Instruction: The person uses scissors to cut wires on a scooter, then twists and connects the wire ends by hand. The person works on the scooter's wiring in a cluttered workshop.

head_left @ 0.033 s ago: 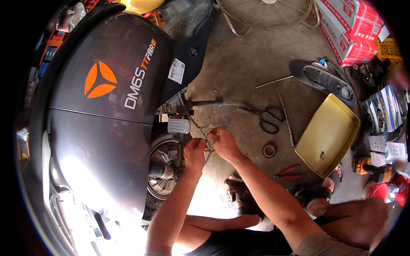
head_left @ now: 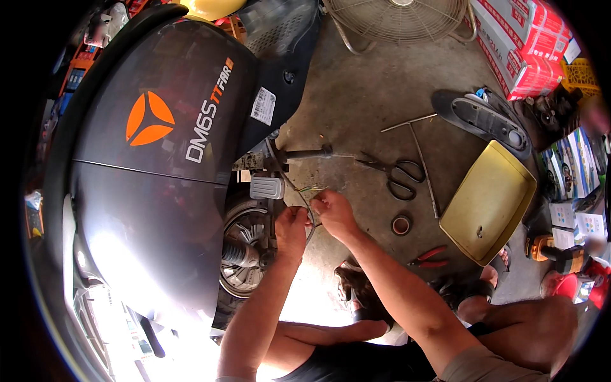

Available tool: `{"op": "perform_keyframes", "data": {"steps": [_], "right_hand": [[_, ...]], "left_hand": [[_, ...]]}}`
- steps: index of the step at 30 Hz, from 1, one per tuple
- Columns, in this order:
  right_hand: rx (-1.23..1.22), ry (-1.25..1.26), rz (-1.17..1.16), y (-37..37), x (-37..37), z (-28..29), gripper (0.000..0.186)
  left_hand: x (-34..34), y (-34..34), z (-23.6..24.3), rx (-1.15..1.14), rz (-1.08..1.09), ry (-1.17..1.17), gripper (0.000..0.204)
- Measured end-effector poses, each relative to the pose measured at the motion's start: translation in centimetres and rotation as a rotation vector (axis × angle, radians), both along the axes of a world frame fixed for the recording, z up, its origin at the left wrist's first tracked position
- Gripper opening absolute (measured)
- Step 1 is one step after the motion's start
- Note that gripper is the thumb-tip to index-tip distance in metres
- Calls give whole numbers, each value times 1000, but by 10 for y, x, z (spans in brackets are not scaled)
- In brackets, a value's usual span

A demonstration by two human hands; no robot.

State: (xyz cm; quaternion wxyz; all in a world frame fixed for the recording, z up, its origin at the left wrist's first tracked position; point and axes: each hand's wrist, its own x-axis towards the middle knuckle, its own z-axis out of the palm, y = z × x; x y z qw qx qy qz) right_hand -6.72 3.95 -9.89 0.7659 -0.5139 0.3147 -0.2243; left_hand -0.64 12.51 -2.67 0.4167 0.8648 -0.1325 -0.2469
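Note:
A dark cable (head_left: 278, 164) runs down from the scooter's underside to my hands, and part of it curves on below them. Thin coloured wire ends (head_left: 312, 188) stick out beside it, just above my fingers. My left hand (head_left: 291, 228) is closed, thumb and fingers pinching the cable near the rear wheel. Close on its right, my right hand (head_left: 333, 214) also pinches at the cable with bent fingers. The exact spot between the fingertips is too small to make out. A grey rubber pedal (head_left: 266, 188) sits just up and left of both hands.
The grey scooter body (head_left: 153, 210) and its wheel (head_left: 245, 223) fill the left. On the floor to the right lie black scissors (head_left: 401, 178), a T-handle wrench (head_left: 421, 159), a tape roll (head_left: 401, 225), red-handled pliers (head_left: 429, 257) and a yellow tray (head_left: 474, 213). A fan (head_left: 401, 19) stands beyond.

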Motion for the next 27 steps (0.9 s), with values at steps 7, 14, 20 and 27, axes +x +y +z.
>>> {"op": "perform_keyframes", "data": {"steps": [7, 14, 20, 27], "right_hand": [[175, -198, -65, 8, -4, -26, 15], [348, -224, 15, 2, -7, -14, 12], [356, -258, 10, 4, -6, -16, 13], [320, -224, 4, 5, -4, -13, 13]], "left_hand": [[-4, -4, 4, -7, -13, -27, 17], [-2, 0, -5, -43, -33, -115, 14], [-2, -1, -3, -28, -53, -124, 13], [-9, -4, 1, 81, -204, -448, 15]]}}
